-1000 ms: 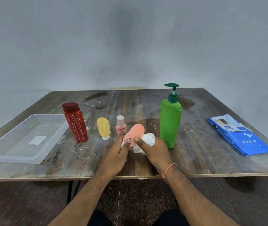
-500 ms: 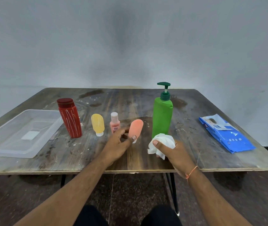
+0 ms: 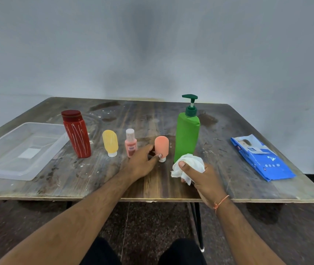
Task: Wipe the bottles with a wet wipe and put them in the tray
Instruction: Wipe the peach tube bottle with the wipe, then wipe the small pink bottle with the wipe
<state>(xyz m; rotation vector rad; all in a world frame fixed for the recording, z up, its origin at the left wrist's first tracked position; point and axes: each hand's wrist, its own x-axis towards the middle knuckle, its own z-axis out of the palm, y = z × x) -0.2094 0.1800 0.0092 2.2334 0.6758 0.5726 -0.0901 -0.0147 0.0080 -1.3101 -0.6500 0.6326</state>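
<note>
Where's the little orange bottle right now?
In the head view, the orange bottle stands cap-down near the table's middle, just left of the green pump bottle, with the left hand gripping its base.

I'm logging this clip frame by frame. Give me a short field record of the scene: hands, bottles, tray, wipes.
left hand: fingers at the base of the small orange squeeze bottle, which stands cap-down on the worn wooden table
right hand: grips a crumpled white wet wipe
other bottles, upright: dark red ribbed-cap bottle, yellow squeeze bottle, small pink clear-capped bottle, tall green pump bottle
clear plastic tray: table's left, no bottles inside
blue wipes pack: table's right
</note>
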